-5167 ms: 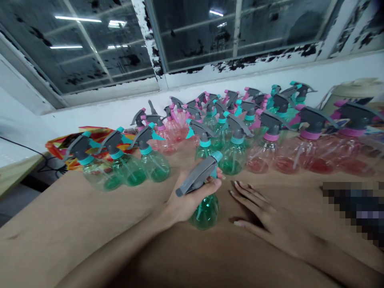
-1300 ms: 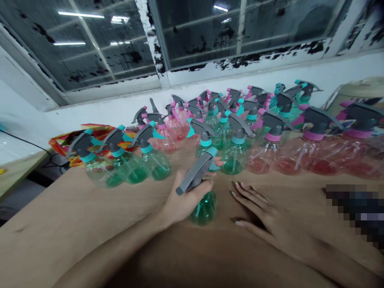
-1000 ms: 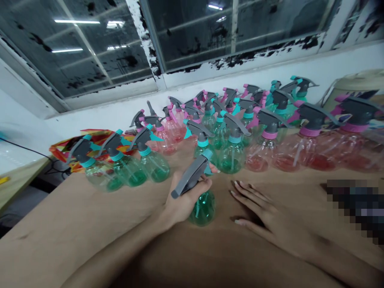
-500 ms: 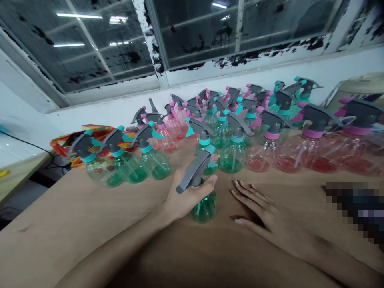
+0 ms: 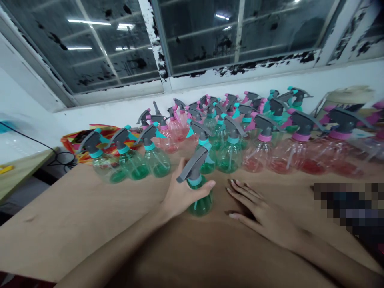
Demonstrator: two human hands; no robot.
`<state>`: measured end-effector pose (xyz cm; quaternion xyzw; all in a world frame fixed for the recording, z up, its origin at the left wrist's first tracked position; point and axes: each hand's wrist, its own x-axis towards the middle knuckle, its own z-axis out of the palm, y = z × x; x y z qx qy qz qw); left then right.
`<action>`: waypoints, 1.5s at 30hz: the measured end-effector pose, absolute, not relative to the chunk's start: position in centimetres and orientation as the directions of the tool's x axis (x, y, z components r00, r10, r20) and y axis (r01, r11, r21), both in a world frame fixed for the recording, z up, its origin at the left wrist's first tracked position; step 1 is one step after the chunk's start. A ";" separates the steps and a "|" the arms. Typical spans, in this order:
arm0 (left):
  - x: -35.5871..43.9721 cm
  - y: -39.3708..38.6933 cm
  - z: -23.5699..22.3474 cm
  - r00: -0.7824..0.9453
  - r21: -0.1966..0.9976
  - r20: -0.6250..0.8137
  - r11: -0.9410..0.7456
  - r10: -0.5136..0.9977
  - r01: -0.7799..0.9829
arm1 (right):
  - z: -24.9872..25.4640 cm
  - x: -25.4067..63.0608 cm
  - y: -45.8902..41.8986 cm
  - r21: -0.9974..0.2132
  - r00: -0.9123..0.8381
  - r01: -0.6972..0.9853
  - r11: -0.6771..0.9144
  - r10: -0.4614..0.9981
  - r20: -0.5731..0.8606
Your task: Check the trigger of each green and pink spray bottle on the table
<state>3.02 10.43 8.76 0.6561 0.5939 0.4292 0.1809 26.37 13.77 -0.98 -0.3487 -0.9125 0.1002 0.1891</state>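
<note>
Green spray bottle (image 5: pixel 196 174), standing upright or close to it on the table (image 5: pixel 90 216), with our left hand (image 5: pixel 181 194) around it below the spray head: the thumb (image 5: pixel 205 191) lies across the front and the other fingers are mostly hidden behind. Moments ago, fingertips showed beside the turquoise trigger (image 5: pixel 210 157) and the hand covered the collar (image 5: pixel 194 181). Now we see the hand lower on the bottle, the collar exposed and the trigger clear of any visible finger. We read that as a shift from a hold at the pump to a hold that steadies the body, though how firmly it presses we cannot tell.

To the right of the grip, our right hand (image 5: pixel 267 212) lies flat on the table as before, fingers slightly spread, holding nothing. To the left of the grip, 3 green bottles (image 5: pixel 130 160) stand in a row; just beyond it are 2 more (image 5: pixel 229 160), and farther right, red bottles (image 5: pixel 286 160) with pink collars. None of these has visibly shifted.
</note>
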 end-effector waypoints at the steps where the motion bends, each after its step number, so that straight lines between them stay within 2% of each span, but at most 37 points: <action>1: 2.9 10.2 8.6 -0.069 0.710 0.375 -0.238 0.925 0.663 | -0.9 26.3 13.8 -0.311 -0.686 0.603 0.735 0.676 0.269; 10: 1.5 8.0 9.6 -0.027 0.506 0.494 -0.262 0.869 0.822 | -1.1 26.5 13.9 -0.300 -0.684 0.593 0.747 0.664 0.302; 14: -0.7 8.1 8.9 -0.080 0.431 0.588 -0.228 0.805 0.873 | -1.4 26.4 14.0 -0.326 -0.672 0.596 0.734 0.678 0.298; 17: -2.6 9.1 8.3 -0.167 0.483 0.614 -0.201 0.771 0.852 | -1.4 26.4 14.0 -0.330 -0.674 0.603 0.726 0.685 0.277; 27: -4.5 13.9 8.3 -0.229 0.448 0.646 -0.119 0.728 0.886 | -1.2 26.3 13.8 -0.315 -0.673 0.621 0.718 0.694 0.255; 45: -4.0 17.5 8.1 -0.195 0.427 0.653 -0.143 0.732 0.893 | -1.3 26.3 13.8 -0.316 -0.671 0.620 0.718 0.694 0.261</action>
